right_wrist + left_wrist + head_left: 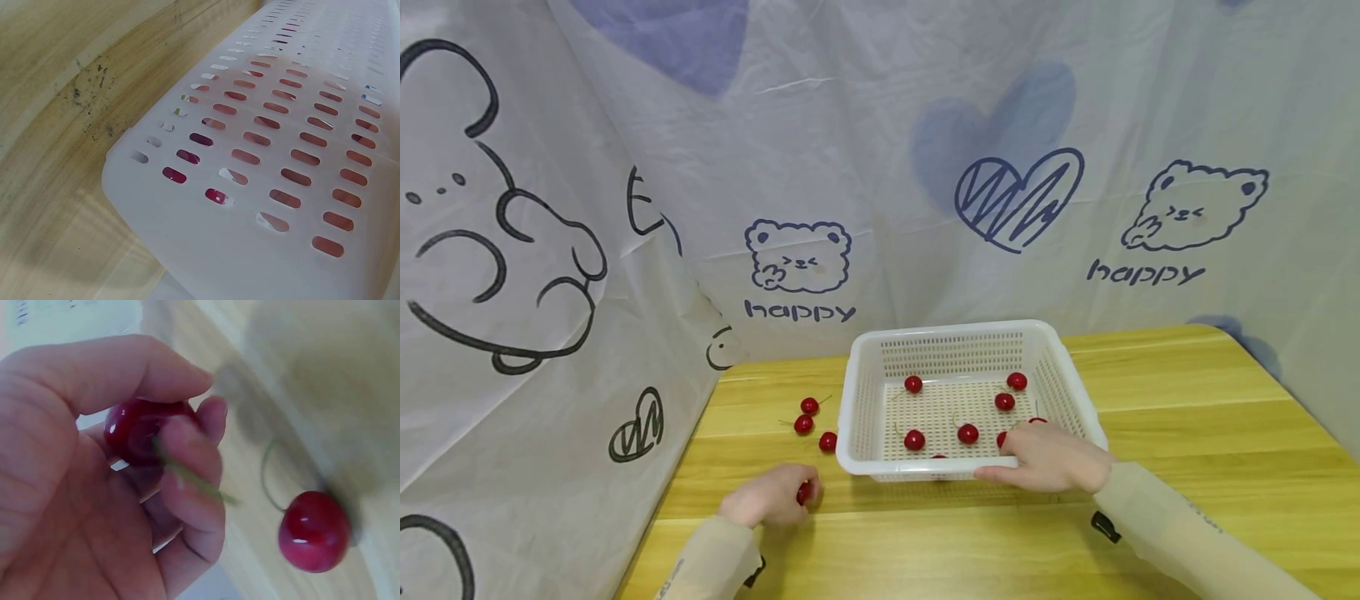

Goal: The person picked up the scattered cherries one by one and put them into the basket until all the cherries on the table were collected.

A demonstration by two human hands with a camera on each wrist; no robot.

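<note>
My left hand (pixel 771 497) is low over the table, left of the white plastic basket. It holds a red cherry (pixel 128 434) between thumb and curled fingers, the green stem sticking out past the fingertips. Another cherry (pixel 314 531) with a curved stem lies on the wood beside that hand. At the near right of the basket (pixel 917 467), my right hand (pixel 1054 457) grips the rim, fingers inside and thumb outside. Close by its fingers a cherry (pixel 1002 439) is partly hidden. Through the slots of the basket wall (pixel 187 231), the right wrist view shows fingers and red fruit.
Several cherries lie spread over the basket floor, among them one cherry (pixel 967 433) near the middle. Left of the basket, three loose cherries (pixel 803 424) lie on the wooden table (pixel 910 550). A printed cloth (pixel 880 167) hangs behind and along the left.
</note>
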